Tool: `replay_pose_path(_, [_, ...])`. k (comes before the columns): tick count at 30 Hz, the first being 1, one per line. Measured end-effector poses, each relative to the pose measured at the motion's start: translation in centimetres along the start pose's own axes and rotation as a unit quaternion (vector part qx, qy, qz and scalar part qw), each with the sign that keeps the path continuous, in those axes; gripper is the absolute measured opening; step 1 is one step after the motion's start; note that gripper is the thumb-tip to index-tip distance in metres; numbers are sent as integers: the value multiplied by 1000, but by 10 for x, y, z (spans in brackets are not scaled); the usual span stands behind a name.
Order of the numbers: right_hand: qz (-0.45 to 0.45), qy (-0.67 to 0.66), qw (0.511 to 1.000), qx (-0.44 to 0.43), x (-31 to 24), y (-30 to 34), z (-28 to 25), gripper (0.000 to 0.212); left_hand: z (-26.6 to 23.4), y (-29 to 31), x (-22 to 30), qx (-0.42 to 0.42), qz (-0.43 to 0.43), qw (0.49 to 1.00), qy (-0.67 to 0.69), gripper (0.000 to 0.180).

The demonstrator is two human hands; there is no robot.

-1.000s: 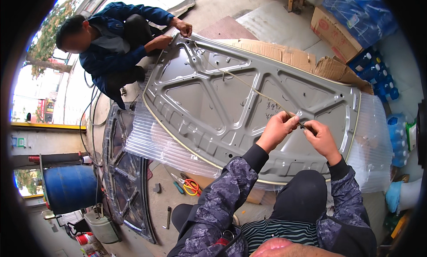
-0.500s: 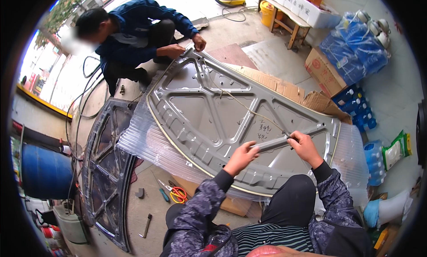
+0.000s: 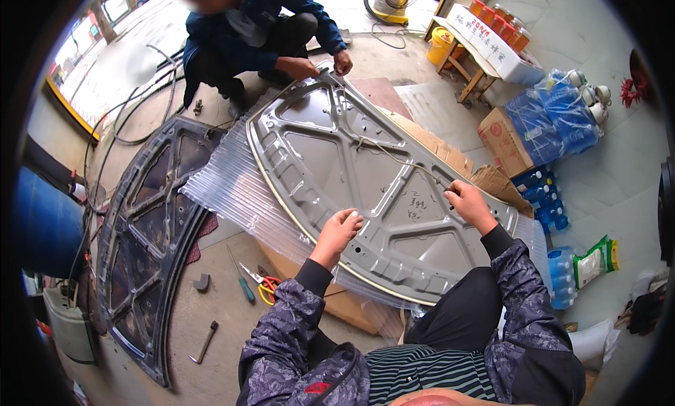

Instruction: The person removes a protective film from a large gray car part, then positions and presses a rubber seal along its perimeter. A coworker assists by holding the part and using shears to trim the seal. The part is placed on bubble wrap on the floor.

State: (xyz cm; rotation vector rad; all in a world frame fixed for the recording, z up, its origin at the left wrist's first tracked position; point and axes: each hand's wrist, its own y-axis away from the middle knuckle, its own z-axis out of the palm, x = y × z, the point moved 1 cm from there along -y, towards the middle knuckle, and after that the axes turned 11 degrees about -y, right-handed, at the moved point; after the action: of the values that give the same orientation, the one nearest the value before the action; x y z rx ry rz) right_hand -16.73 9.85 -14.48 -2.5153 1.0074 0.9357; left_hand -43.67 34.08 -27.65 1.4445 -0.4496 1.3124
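Pinching thin hose (image 3: pixel 424 169) in right hand (image 3: pixel 471 204), over grey panel (image 3: pixel 314 155); with left hand (image 3: pixel 337 235) farther left, fingers (image 3: pixel 349 221) narrow, cannot tell whether empty.

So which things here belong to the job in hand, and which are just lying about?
Seemingly in the job:
grey panel
thin cord at the right hand
clear ribbed sheet under the panel

Seemingly just lying about:
screwdriver and scissors (untouched, though possibly tools for it)
yellow bucket
red-lidded jars
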Motion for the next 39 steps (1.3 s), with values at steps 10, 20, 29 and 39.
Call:
replay_pose_path(10, [64, -71, 995, 30, -14, 15, 26, 21, -4, 6, 10, -24, 10, 999, 37, 54])
replay_pose_path(20, [116, -137, 982, 50, 8, -8, 35, 23, -19, 8, 9, -26, 40, 998, 47, 52])
replay_pose_path(29, [116, -177, 977, 35, -1, -16, 47, 22, -44, 16, 21, 42, 35, 996, 70, 58])
replay_pose_path(39, [115, -169, 979, 27, -4, -13, 46, 21, -118, -19, 23, 133, 89, 986, 52, 68])
